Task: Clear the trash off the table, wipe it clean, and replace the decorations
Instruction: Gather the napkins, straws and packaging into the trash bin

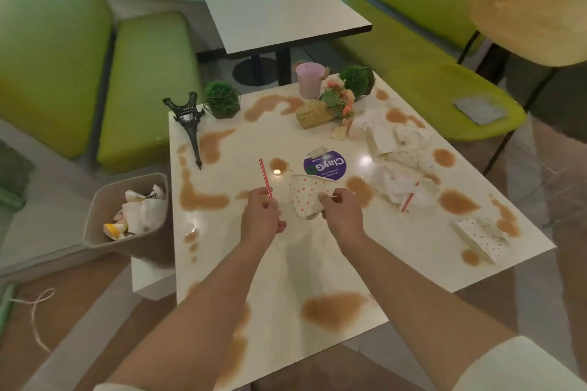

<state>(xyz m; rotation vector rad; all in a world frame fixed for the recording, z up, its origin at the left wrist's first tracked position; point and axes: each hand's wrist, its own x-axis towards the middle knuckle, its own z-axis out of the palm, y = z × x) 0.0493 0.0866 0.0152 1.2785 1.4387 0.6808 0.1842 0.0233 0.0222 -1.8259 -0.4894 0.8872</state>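
— Where can my fingers pass around the purple sticker (324,164)?

— Toward me from it the table (286,270) lies bare but for brown spills (333,311).

— And what blocks me?

— Right of the sticker, crumpled wrappers (400,149) crowd the surface. Beyond it stand a pink cup (309,79), flowers (338,98) and two green plant balls (221,99). Left of it a tower model (190,124) lies tilted, and past the table's edge sits the bin (127,213).

Two hands lifting trash above a stained surface

The left hand (261,218) pinches a red straw (265,178); the right hand (342,215) holds a crushed dotted paper cup (307,197) over the white surface (295,267), a bin (127,213) just beside its left edge.
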